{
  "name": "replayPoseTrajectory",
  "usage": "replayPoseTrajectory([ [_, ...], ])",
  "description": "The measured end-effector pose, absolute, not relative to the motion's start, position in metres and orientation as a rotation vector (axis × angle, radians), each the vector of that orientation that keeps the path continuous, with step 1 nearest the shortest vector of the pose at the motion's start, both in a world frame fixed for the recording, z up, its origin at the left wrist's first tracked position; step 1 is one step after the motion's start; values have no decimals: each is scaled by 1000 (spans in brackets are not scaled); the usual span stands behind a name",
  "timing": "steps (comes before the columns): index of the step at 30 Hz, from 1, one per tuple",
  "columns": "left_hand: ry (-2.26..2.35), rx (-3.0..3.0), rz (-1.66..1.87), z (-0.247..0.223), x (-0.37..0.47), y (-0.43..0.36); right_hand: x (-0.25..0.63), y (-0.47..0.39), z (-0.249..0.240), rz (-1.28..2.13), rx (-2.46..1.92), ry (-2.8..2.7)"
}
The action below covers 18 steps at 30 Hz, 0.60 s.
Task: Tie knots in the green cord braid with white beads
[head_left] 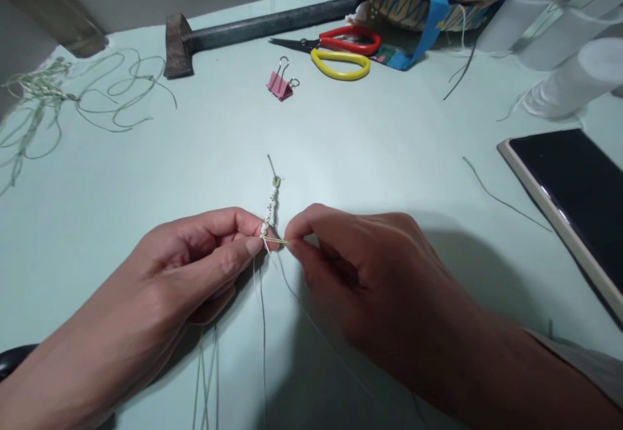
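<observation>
A short knotted braid point(271, 206) of white and green cord stands out upward from between my hands, with a small green loop at its top end. My left hand point(195, 268) pinches the lower end of the braid between thumb and forefinger. Just to the right, my right hand point(355, 261) pinches light green strands point(275, 240) that run across from the braid's lower end. Thin loose cords point(264, 333) hang down below both hands toward the bottom edge.
A hammer point(263, 26), red and yellow scissors point(341, 54) and a pink binder clip point(280, 85) lie at the back. Tangled green cords point(73, 98) are at the left. Thread spools point(564, 86), a basket point(409, 5) and a phone point(574, 190) stand or lie rightward.
</observation>
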<state>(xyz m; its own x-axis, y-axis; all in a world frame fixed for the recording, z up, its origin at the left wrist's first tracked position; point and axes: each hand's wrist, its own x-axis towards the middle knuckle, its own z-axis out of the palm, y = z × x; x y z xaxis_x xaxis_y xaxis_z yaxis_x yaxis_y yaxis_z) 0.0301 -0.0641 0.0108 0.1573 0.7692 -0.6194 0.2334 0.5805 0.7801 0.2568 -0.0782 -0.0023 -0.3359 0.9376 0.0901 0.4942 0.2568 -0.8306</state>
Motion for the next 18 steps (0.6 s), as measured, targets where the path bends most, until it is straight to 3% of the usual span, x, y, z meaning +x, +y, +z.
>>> replayPoseTrajectory([
  [18,1487,1145,441,10,27,-61,260,-78,-6,821,-1263,-1994],
])
